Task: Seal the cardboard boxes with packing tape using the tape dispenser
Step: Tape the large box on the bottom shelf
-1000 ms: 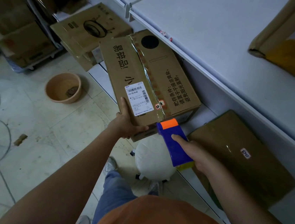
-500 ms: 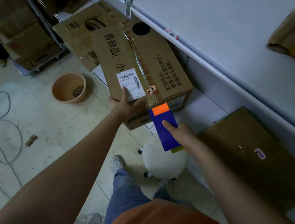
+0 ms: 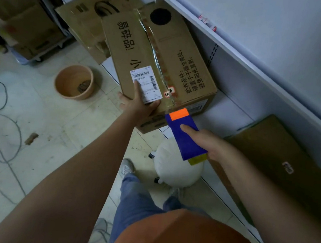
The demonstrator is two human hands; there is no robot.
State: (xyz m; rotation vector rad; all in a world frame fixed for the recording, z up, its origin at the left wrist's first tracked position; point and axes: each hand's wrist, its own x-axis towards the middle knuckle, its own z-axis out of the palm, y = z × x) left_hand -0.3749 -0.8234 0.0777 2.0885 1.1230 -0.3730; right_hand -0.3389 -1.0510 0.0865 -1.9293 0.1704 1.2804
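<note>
Both arms extended.
Left hand flat on cardboard box, fingers straight; right hand grips tape dispenser, thumb on top.

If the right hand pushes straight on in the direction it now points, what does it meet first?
Most likely the cardboard box: the tape dispenser in the right hand has its orange tip at the box's near edge, by the seam. Whether they touch is unclear.
</note>
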